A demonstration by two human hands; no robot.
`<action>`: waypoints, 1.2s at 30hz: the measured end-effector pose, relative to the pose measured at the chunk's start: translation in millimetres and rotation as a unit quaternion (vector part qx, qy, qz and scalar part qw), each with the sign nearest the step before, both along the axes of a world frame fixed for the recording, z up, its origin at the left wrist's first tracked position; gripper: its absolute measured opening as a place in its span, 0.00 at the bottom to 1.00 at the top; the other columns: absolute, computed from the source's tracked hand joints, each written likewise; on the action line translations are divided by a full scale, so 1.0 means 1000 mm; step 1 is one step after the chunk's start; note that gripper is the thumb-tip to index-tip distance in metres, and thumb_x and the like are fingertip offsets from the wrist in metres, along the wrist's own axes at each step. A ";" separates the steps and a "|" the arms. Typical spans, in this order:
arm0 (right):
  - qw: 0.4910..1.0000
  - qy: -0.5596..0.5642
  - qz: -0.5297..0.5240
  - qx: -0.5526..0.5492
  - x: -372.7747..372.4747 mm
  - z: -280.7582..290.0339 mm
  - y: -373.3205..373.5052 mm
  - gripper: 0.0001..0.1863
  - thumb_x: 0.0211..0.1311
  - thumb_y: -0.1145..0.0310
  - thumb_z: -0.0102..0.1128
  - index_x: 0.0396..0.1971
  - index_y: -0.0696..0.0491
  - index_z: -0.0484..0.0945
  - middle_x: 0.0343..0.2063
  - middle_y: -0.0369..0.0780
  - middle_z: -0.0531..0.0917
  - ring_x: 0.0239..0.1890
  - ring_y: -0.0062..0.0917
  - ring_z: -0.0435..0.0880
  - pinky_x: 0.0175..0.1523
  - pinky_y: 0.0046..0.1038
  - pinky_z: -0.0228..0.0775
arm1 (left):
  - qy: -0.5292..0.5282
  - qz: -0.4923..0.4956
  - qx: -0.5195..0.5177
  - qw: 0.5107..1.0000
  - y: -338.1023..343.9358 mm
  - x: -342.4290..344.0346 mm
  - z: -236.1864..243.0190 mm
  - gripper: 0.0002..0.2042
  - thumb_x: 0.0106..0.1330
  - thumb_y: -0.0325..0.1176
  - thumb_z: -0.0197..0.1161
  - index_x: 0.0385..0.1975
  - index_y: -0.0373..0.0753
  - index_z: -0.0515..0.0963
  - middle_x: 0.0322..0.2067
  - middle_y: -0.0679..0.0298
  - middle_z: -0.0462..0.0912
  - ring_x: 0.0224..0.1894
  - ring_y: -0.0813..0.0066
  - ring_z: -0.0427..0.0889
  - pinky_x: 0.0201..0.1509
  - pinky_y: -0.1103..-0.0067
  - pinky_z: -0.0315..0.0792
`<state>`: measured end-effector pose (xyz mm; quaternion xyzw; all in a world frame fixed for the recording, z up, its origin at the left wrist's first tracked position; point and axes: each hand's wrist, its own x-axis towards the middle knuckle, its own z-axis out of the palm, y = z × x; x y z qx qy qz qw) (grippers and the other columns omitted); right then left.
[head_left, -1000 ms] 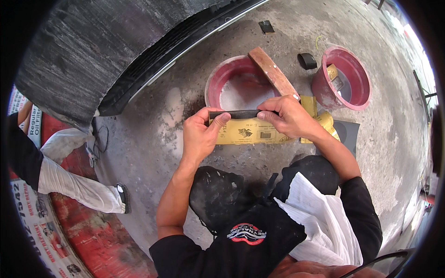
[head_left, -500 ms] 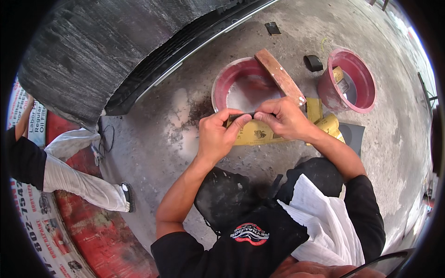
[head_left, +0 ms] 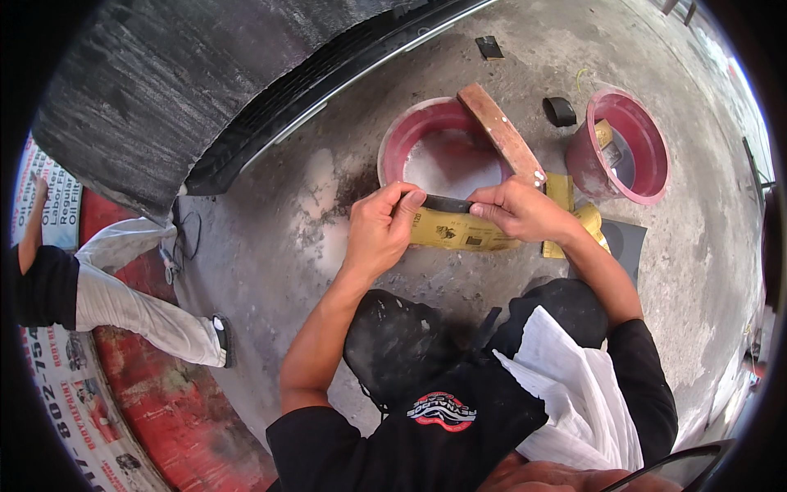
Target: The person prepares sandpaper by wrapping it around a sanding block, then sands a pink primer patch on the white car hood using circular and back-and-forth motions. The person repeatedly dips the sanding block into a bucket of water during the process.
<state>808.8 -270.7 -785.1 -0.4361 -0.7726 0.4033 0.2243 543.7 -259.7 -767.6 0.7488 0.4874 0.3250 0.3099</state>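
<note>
The two hands have drawn apart along the sandpaper's top edge since half a second ago, when their thumbs nearly met, so more dark strip shows between them. The left hand [head_left: 381,225] pinches that edge at its left end, thumb against bent fingers; the right hand [head_left: 529,211] pinches it farther along, also closed, thumb on top. The sandpaper [head_left: 455,232], yellow-backed, hangs from both pinches just on the person's side of the basin [head_left: 408,135]. Its dark strip [head_left: 447,204] seems to be an edge turned over, so the step looks like creasing a fold. The next move would call for even pressure along that crease, keeping it straight. A wooden block [head_left: 502,135] lies across the basin's right rim; a bucket [head_left: 580,172] stands to the basin's right.
</note>
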 end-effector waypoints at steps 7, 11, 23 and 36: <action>0.988 -0.006 -0.050 0.145 -0.020 -0.012 0.001 0.04 0.65 0.72 0.65 0.36 0.57 0.83 0.28 0.52 0.83 0.32 0.52 0.84 0.37 0.46 0.74 | 0.298 -0.099 0.306 0.899 -0.008 0.029 0.007 0.14 0.64 0.30 0.63 0.49 0.35 0.82 0.40 0.60 0.87 0.45 0.60 0.87 0.50 0.67 0.78; 0.993 -0.025 -0.044 0.105 -0.021 -0.010 -0.005 0.07 0.67 0.71 0.65 0.41 0.57 0.85 0.31 0.53 0.84 0.34 0.51 0.85 0.40 0.43 0.76 | 0.248 -0.139 0.232 0.930 -0.007 0.023 -0.004 0.08 0.59 0.28 0.62 0.37 0.37 0.81 0.30 0.60 0.85 0.38 0.60 0.87 0.45 0.67 0.78; 0.947 -0.094 -0.108 0.289 -0.027 -0.016 -0.001 0.03 0.63 0.73 0.66 0.30 0.54 0.81 0.23 0.47 0.81 0.29 0.45 0.83 0.36 0.45 0.72 | 0.166 -0.100 0.159 0.968 0.006 0.009 -0.008 0.02 0.60 0.27 0.64 0.30 0.38 0.82 0.28 0.57 0.86 0.34 0.49 0.87 0.37 0.59 0.79; 0.918 -0.223 -0.287 0.160 0.052 -0.061 0.069 0.31 0.63 0.47 0.70 0.59 0.52 0.81 0.55 0.54 0.82 0.60 0.52 0.80 0.63 0.48 0.74 | -0.100 0.009 -0.223 0.970 0.091 -0.010 -0.088 0.16 0.86 0.36 0.43 0.66 0.38 0.67 0.46 0.54 0.86 0.42 0.64 0.89 0.46 0.70 0.82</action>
